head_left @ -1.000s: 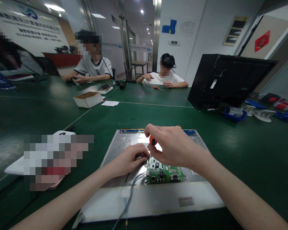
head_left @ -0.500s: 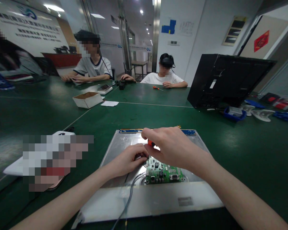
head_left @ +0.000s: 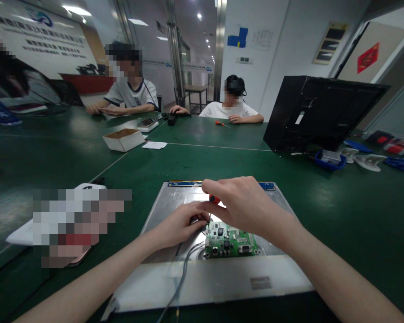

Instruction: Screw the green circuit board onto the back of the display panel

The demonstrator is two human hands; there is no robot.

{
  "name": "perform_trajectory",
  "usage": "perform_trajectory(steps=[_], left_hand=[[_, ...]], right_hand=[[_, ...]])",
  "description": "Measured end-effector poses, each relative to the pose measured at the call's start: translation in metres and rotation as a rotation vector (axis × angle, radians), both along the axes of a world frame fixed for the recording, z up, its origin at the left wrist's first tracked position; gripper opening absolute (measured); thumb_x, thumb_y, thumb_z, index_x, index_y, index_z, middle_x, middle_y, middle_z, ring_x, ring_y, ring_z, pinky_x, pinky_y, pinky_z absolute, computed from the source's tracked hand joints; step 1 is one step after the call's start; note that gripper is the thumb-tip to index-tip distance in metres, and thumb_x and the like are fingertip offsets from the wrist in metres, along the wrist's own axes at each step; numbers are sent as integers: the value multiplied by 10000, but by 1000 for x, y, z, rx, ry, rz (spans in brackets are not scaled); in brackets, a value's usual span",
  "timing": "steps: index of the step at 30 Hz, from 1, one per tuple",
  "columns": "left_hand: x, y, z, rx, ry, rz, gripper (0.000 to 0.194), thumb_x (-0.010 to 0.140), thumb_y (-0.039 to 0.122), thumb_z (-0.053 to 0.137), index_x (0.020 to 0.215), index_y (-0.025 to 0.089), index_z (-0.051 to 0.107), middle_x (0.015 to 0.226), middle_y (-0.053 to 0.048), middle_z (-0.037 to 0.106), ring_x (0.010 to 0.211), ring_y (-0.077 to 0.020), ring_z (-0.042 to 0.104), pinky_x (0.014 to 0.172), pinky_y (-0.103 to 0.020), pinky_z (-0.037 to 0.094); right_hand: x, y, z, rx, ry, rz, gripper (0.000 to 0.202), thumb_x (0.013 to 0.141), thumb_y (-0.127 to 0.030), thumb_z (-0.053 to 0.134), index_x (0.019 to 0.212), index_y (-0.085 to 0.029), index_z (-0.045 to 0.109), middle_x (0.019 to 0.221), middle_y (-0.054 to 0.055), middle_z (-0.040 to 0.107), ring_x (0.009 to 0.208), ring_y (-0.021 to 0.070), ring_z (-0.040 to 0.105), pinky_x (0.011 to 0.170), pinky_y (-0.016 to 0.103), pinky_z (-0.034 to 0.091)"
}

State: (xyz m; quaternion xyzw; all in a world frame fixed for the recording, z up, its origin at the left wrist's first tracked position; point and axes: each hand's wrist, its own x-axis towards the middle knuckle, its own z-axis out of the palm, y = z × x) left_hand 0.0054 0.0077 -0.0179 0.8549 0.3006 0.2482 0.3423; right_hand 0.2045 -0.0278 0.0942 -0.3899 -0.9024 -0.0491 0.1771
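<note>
On my feed, I am keeping the right hand (head_left: 240, 199) closed narrowly around an orange-handled screwdriver (head_left: 214, 198), which is standing nearly upright over the upper-left corner of a green circuit board (head_left: 232, 242). The board is lying on the metal back of a display panel (head_left: 161, 204). Over the last second my right thumb has been sliding leftward past the handle and is now overlapping the left hand (head_left: 185, 222) in view, while the shaft is staying at the same corner; I am reading this as the handle being turned in place. My left fingers are curling close beside the shaft, but their tips are hiding there, so I cannot tell whether they are gripping anything. Grey cables (head_left: 183, 278) are trailing from the board's left edge toward me
</note>
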Motion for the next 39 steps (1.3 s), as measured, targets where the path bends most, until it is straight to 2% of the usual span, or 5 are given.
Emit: perform_trajectory(steps=[8,14,20,30,39], left_hand=[[-2,1,-1,32,14,-2,83,888,176,560,862,174,639,859,-34,678,775,-190,616,697,-301,494],[-1,2,0,52,2,-26,74,884,171,562,860,181,631,833,-23,674,754,-186,617,682,-294,486],[0,-1,2,2,-5,0,70,890,178,553,894,185,623,876,-32,693,781,-194,639,715,-312,522],[-3,3,-1,22,50,-12,82,895,183,563,892,178,645,885,-41,691,783,-197,624,705,-313,506],[-1,0,2,23,3,-18,81,901,186,548,902,175,628,892,-43,683,798,-200,632,710,-315,508]], right_hand=[[0,-1,0,-54,15,2,96,894,-214,514,986,-188,528,808,-14,669,604,111,513,500,251,186],[0,-2,2,-73,12,21,125,891,-232,542,1006,-191,517,860,-2,670,630,114,529,503,247,191],[0,-1,3,-70,2,-7,177,963,-384,545,953,-208,557,776,-12,685,605,114,532,522,260,180],[-1,-2,2,-76,10,-21,95,900,-218,512,989,-190,531,793,-11,672,595,113,519,505,255,186],[0,-2,2,-90,16,0,134,909,-269,548,1020,-197,522,858,0,688,657,127,565,518,253,198]])
